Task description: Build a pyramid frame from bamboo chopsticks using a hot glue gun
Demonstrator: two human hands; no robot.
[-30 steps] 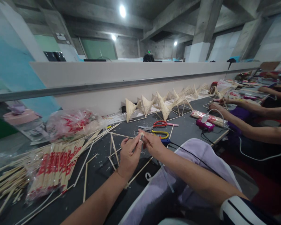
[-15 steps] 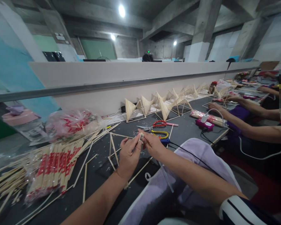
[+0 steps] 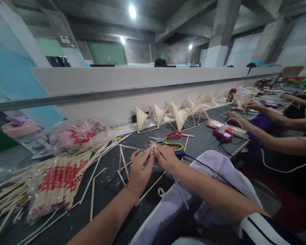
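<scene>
My left hand (image 3: 142,167) and my right hand (image 3: 167,157) meet over the dark table, their fingertips pinched together at a corner of a wooden stick frame (image 3: 132,147). Thin pale sticks make up this frame, which stands partly to the left of my hands. My fingers cover the joint itself. Just beyond my right hand lie red-handled scissors (image 3: 173,134) and a yellow-handled tool (image 3: 177,147). A blue object (image 3: 179,154) with a black cable sits beside my right wrist, partly hidden.
Bundled sticks in red-marked wrappers (image 3: 53,183) and loose sticks (image 3: 7,197) lie left, near a plastic bag (image 3: 79,134) and a pink-lidded bottle (image 3: 25,134). Twisted stick models (image 3: 177,115) line the partition (image 3: 153,80). Another person's arms (image 3: 275,141) work at right, near a magenta power strip (image 3: 223,135).
My hands keep almost the same place, with only slight finger movement at the joint. At far right, the neighbouring people have shifted a little.
</scene>
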